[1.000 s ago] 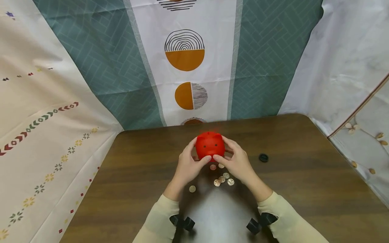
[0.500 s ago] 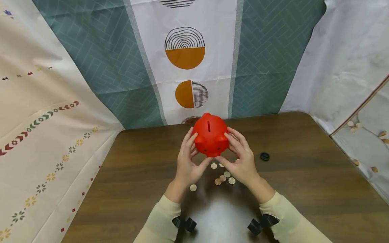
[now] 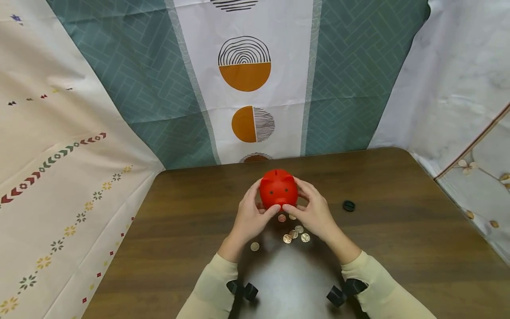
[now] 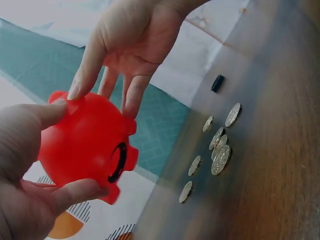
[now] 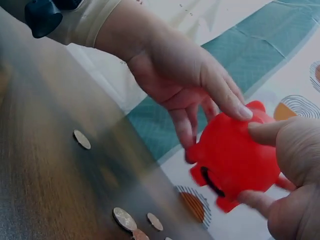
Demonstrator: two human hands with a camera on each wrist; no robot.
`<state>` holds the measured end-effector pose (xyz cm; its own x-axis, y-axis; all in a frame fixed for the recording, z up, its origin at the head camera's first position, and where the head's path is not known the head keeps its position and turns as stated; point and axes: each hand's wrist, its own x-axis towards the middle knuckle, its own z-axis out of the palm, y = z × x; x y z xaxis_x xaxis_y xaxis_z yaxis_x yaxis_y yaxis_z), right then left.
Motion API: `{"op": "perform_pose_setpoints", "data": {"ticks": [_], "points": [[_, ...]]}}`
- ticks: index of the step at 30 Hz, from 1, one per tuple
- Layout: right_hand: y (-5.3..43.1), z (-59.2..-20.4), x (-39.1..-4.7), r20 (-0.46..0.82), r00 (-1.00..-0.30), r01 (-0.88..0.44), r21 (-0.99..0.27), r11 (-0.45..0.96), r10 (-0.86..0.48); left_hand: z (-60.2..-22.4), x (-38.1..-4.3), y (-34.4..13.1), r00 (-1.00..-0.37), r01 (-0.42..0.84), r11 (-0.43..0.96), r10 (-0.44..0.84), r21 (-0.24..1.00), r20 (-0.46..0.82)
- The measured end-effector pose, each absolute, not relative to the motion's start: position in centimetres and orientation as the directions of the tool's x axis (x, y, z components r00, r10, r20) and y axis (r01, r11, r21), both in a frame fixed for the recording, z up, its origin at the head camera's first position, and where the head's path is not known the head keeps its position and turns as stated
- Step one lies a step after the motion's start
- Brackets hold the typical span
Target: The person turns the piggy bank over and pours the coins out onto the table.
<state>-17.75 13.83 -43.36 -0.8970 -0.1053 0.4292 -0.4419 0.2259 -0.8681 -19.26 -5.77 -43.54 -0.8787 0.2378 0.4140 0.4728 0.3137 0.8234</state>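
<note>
A red piggy bank [image 3: 278,189], its snout toward me, is held up off the table between both hands. My left hand [image 3: 250,216] grips one side of it and my right hand [image 3: 313,215] the other, with the thumbs meeting near the snout. On its underside, a round opening with a black rim [image 4: 116,175] shows in the left wrist view. Below the bank, several coins [image 3: 293,234] lie scattered on the table, some overlapping. One separate coin [image 3: 255,246] lies nearer the left forearm.
To the right of the right hand, a small round black plug [image 3: 349,206] lies on the brown wooden table [image 3: 398,248]. A patterned cloth [image 3: 346,88] hangs behind the table's far edge, with pale cloths at both sides.
Half a second ago the piggy bank was raised and tipped forward, its top slot facing the head camera. Now it is lower and tilted back, face showing, much as one second ago.
</note>
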Motion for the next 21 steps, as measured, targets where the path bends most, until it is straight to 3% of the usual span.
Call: {"op": "perform_pose_setpoints", "data": {"ticks": [2,5,7,9,12,14,18,21], "points": [[13.7,-43.3,-17.7,0.55,-0.829,-0.556,-0.794,0.247,-0.096,-43.5,-19.2,-5.8,-0.819,0.573,0.302,0.245,0.762,0.519],[13.6,-43.1,-17.6,0.747,-0.662,-0.732,-0.623,0.274,-0.07,-43.0,-19.0,-5.7,-0.652,0.757,0.262,0.25,0.599,0.716],[13.6,-43.0,-17.7,0.783,-0.62,-0.759,-0.582,0.292,-0.053,-42.8,-18.9,-5.7,-0.604,0.795,0.254,0.251,0.55,0.757],[13.5,-43.4,-17.9,0.731,-0.681,-0.711,-0.643,0.283,-0.05,-43.0,-19.0,-5.7,-0.656,0.754,0.27,0.261,0.599,0.708],[13.5,-44.2,-18.2,0.539,-0.84,-0.53,-0.793,0.301,-0.059,-43.7,-19.3,-5.9,-0.812,0.584,0.336,0.274,0.739,0.516],[13.5,-44.7,-18.3,0.45,-0.89,-0.449,-0.842,0.299,-0.07,-44.2,-19.5,-6.0,-0.862,0.504,0.372,0.277,0.779,0.425],[13.4,-44.8,-18.3,0.411,-0.909,-0.412,-0.863,0.292,-0.069,-44.5,-19.7,-6.0,-0.88,0.468,0.372,0.28,0.802,0.384],[13.4,-44.6,-18.2,0.488,-0.871,-0.48,-0.826,0.297,-0.051,-44.1,-19.7,-5.9,-0.849,0.525,0.357,0.287,0.772,0.445]]}}
